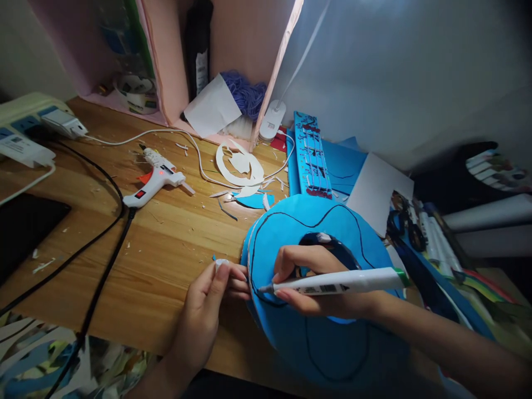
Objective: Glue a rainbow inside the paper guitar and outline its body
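My right hand (320,271) grips a white marker (349,281) with a green end. Its dark tip rests on a round blue paper ring (286,233) with a dark hole in the middle. A wavy black line runs around the ring's face. My left hand (208,305) pinches a small white marker cap (222,264) between thumb and forefinger. The other left fingers touch the ring's near-left edge. The ring has some thickness and reaches past the table's front edge.
A glue gun (155,180) with a red light lies on the wooden table (178,233), its black cord running forward. Paper scraps (239,166) lie behind the ring. A decorated blue strip (311,155), scissors (401,216) and several markers (436,238) are right. A power strip (25,113) stands left.
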Demonstrator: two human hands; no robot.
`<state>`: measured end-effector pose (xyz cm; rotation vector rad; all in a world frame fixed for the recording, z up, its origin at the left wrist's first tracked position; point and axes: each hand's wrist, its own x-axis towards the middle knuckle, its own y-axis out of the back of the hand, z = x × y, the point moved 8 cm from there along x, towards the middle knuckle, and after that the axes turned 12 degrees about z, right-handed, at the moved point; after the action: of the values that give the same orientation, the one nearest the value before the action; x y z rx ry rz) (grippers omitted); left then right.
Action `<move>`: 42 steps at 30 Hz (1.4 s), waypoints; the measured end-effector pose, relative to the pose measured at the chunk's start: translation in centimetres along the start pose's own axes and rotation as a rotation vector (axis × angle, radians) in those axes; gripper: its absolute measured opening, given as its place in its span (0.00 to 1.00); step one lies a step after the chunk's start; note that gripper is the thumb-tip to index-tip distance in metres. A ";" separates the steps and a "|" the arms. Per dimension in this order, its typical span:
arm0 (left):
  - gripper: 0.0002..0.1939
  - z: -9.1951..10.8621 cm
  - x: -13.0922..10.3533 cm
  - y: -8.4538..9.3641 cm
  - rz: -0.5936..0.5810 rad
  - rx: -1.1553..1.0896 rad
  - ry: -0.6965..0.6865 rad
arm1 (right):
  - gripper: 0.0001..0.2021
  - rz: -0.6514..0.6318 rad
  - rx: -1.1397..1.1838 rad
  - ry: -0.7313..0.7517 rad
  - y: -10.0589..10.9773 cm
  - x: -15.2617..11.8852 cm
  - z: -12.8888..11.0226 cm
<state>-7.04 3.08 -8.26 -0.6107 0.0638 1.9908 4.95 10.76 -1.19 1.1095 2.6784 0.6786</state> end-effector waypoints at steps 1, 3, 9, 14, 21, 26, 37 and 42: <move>0.19 0.0 0.0 0.0 0.003 0.001 0.000 | 0.07 -0.010 0.001 -0.004 0.0 0.0 0.1; 0.19 0.0 0.0 0.1 0.011 0.006 0.003 | 0.07 -0.019 0.004 -0.006 0.0 -0.1 0.2; 0.19 0.3 0.0 0.1 0.023 0.013 -0.003 | 0.07 -0.031 -0.005 -0.010 0.1 -0.3 -0.1; 0.19 0.4 0.0 0.0 0.020 0.016 -0.003 | 0.07 -0.058 -0.003 -0.034 0.2 -0.5 -0.2; 0.20 0.5 0.1 -0.1 0.032 0.028 -0.009 | 0.06 -0.070 -0.036 -0.021 0.5 -0.8 -0.3; 0.20 0.6 0.2 -0.1 0.038 0.023 -0.020 | 0.06 -0.070 -0.035 -0.009 0.7 -1.2 0.0; 0.20 0.7 0.1 -0.2 0.022 0.028 -0.045 | 0.05 -0.038 -0.076 -0.021 2.0 -2.0 0.1; 0.20 0.6 0.1 -0.2 0.026 0.032 -0.037 | 0.05 -0.024 -0.078 -0.019 2.5 -2.6 0.4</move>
<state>-7.17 3.42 -7.76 -0.5556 0.0809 2.0214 8.51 10.64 -0.42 1.0568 2.6214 0.7572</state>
